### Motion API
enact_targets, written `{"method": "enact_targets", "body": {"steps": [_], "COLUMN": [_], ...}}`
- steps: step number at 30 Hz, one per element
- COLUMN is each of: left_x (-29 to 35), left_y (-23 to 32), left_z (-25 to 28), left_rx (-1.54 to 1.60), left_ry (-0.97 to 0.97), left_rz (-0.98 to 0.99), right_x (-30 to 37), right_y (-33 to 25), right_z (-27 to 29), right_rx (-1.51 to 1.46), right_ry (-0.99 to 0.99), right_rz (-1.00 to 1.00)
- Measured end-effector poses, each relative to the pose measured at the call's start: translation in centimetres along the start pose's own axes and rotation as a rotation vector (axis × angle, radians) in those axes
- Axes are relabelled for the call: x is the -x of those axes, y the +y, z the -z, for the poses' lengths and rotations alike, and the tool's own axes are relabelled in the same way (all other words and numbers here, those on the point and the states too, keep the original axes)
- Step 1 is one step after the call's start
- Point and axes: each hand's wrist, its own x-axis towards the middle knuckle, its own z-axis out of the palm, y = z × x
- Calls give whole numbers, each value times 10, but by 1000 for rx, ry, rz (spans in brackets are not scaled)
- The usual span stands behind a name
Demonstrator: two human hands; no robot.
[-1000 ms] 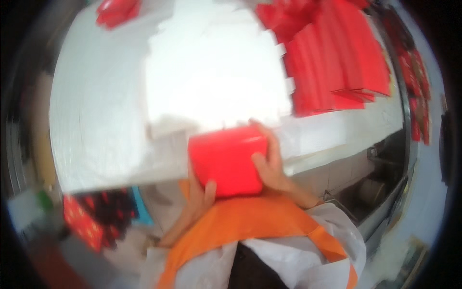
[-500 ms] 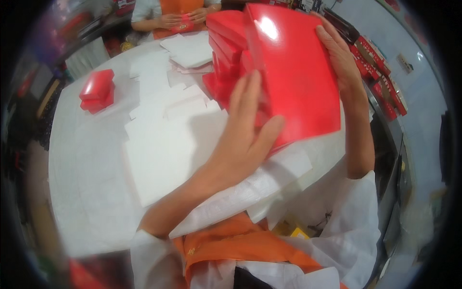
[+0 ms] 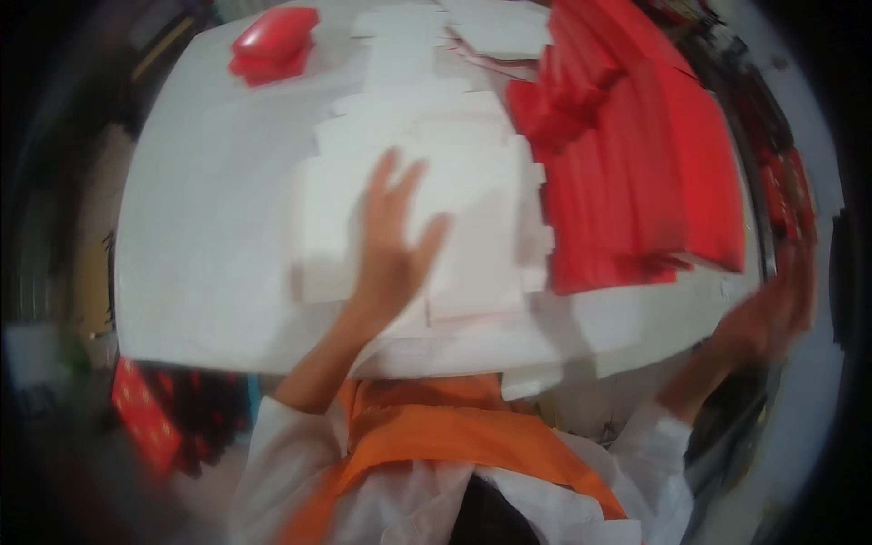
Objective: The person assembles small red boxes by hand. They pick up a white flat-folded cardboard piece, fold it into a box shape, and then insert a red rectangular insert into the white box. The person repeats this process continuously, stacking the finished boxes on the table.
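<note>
White table point(image 3: 209, 200): red boxes point(image 3: 627, 173), stacked, right edge; left hand point(image 3: 391, 245), fingers spread, over white sheets point(image 3: 481, 227); right hand point(image 3: 767, 313) (blurred, fingers cannot be told), near right corner.

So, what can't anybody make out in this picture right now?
Head view: right hand, fingers smeared by blur; whether it touches anything is unclear.
Head view: white cards, partly hidden by the left hand.
Head view: stacked red boxes, far end cut off by the top edge; blur prevents counting.
Head view: red patterned item, too blurred to identify.
</note>
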Motion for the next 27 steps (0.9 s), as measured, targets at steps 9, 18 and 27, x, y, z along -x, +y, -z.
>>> {"method": "enact_targets", "body": {"steps": [9,18,27], "left_x": [60,67,71], "left_y": [-137,-109,-139], "left_z": [75,44,52], "left_rx": [-126,-319,-248], "left_ry": [-188,21,91], "left_rz": [667,481,286], "right_x": [151,154,155], "right_y": [39,42,43], "right_z": [-170,-187,-186], "right_rx": [351,456,426], "right_ry": [-1070,-1165,-1141], "right_rz": [72,115,102]}}
